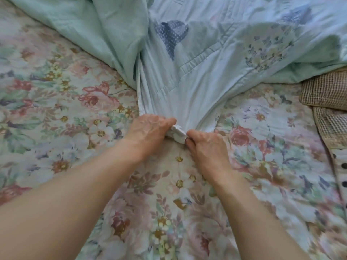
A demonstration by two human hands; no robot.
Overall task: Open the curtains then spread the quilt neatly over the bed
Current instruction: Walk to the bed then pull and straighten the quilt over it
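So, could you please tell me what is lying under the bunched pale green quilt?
The floral bedsheet shows around the quilt and runs beneath it. Whatever else sits under the heaped folds is covered. Both hands, left and right, grip its corner.

Floral-sheeted bed [62,102] under bunched pale quilt [197,68] and checked cloth [326,91].

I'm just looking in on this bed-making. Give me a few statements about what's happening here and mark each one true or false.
1. Both hands grip the same bunched part of the quilt. True: the left hand and right hand pinch it side by side.
2. The quilt already lies flat over the whole bed. False: it is heaped and creased at the far side.
3. The sheet under it is floral. True.
4. A checked cloth lies at the left edge. False: it lies at the right.
5. The person wears long sleeves. False: both forearms are bare.
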